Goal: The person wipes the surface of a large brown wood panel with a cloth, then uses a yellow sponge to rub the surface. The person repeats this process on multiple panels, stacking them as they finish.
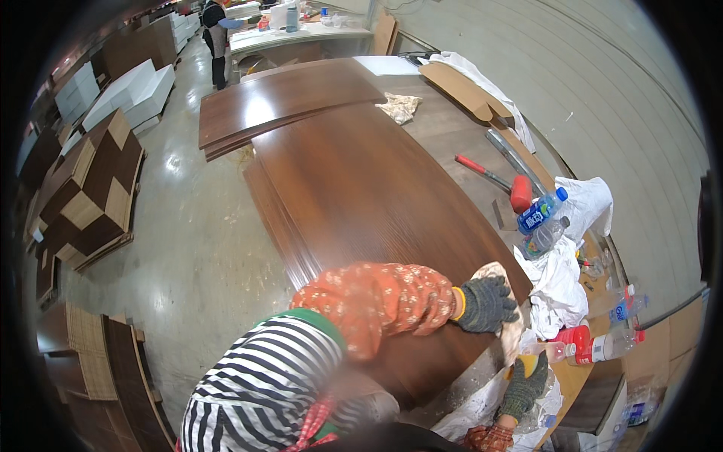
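Observation:
My left hand (488, 304), in a dark grey knit glove with a yellow cuff, presses a pale, patterned rag (511, 331) at the right edge of a glossy dark brown wooden panel (376, 188). The orange flowered sleeve of that arm stretches across the panel. Lower right, my right hand (523, 393), in a similar glove, has its fingers closed round a small yellow piece (529, 365) whose kind I cannot make out. Under this hand lies crumpled whitish plastic sheeting (474, 407). A bottle (556, 352) with a red cap rests just beyond its fingertips.
More brown panels (301, 94) lie stacked at the far end. Along the right are a red-headed mallet (520, 193), a blue-capped bottle (544, 209), white cloths (557, 286) and several more bottles. Pallets of boards (90, 188) stand on the left; another person (216, 38) is far off.

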Available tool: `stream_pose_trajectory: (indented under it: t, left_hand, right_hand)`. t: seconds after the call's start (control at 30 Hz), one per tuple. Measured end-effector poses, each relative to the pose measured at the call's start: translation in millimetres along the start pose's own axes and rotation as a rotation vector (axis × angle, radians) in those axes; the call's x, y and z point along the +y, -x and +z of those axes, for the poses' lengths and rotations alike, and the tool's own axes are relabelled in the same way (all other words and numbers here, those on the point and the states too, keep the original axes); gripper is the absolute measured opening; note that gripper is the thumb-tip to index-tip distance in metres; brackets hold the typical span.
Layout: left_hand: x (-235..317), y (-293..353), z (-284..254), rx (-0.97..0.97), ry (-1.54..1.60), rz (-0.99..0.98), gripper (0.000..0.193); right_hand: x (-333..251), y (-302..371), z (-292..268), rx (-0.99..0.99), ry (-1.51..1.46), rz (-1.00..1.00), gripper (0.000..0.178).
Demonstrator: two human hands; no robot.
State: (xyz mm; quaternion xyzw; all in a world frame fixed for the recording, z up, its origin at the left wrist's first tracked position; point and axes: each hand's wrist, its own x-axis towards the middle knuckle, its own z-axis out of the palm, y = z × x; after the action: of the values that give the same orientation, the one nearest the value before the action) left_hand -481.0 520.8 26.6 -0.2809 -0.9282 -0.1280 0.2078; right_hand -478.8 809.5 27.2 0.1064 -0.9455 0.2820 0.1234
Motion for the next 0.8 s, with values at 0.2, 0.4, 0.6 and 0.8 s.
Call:
stream_pose_trajectory:
  t: [0.2,0.4,0.6,0.8]
  left_hand:
    - [-150.6,23.9,-51.5,0.027,-0.222,-0.403,0.042]
    - [-333.6,169.8,-167.5,0.031,-0.461,-0.713,0.038]
    - [-359.3,299.5,-252.2,0.047,-0.407,-0.717,0.043]
    - [-289.0,420.3,-304.6,0.063,-0.188,-0.670,0.046]
  right_hand:
    - [-25.2,27.0,27.6,-0.050,0.229,-0.009,0.069]
    - [-97.3,15.3,32.8,-0.205,0.327,0.014,0.055]
    - [-186.0,3.9,87.9,-0.138,0.455,0.118,0.057]
    - [-193.9,12.4,106.6,-0.002,0.526,0.185,0.057]
